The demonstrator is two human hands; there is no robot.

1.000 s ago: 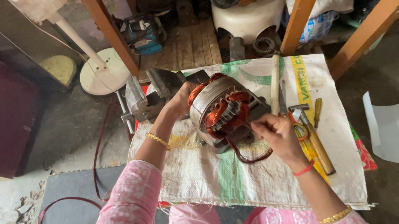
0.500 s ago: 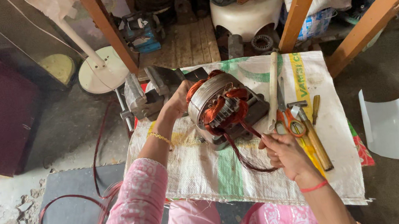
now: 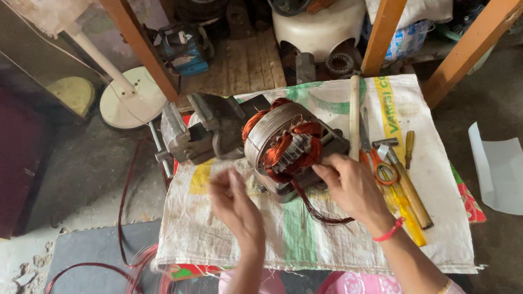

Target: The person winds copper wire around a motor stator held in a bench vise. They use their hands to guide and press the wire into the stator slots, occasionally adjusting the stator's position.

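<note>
Two hands at motor stator (image 3: 289,146). Right hand (image 3: 349,186) fingers pinch copper wire bundle (image 3: 316,207) just below the windings; left hand (image 3: 237,205) open, blurred, beside it. Risk: hard pull snags, scraping enamel.

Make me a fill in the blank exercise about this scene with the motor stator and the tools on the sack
1. The round metal motor stator is wound with ____-coloured wire.
2. The right hand touches the stator; its wrist wears a ____ band.
3. The stator rests on a white woven ____ spread over the work surface.
4. The wooden-handled hammer lies on the stator's ____ side, beside the orange-handled scissors.

Missing words: copper; red; sack; right
</note>
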